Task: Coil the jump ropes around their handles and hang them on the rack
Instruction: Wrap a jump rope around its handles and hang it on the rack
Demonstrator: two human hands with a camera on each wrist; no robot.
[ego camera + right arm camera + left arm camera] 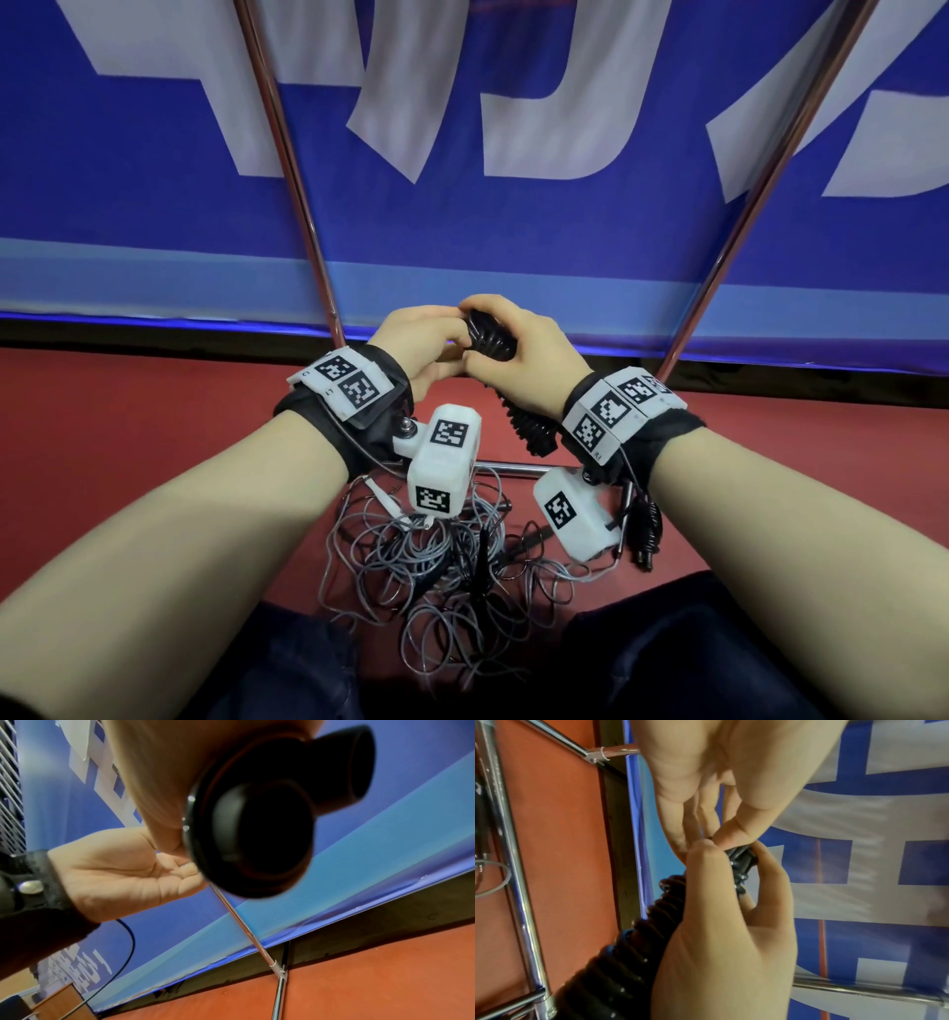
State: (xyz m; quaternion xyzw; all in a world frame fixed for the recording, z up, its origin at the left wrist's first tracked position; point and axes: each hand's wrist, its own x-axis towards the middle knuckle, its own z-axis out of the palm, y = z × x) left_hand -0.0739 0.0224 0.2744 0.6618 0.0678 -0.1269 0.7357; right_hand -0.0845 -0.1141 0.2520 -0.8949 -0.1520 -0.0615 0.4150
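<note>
A pair of black ribbed jump-rope handles (529, 426) is held up over the red floor, slanting down toward me. My right hand (495, 360) grips their upper half with the fingers wrapped round. My left hand (458, 325) pinches the top end of the handles (741, 860) between thumb and fingertips. In the left wrist view the ribbed handles (628, 953) run under the right hand (718, 953). The right wrist view shows the handles' round butt ends (257, 841) close up and blurred. A tangled pile of grey ropes (436, 560) lies on the floor below my wrists.
The rack's two chrome poles (287, 154) (770, 159) rise in front of a blue and white banner (513, 231). Its low crossbar (513, 468) lies behind the rope pile. Another black handle (644, 529) lies at the right. My knees (693, 642) frame the pile.
</note>
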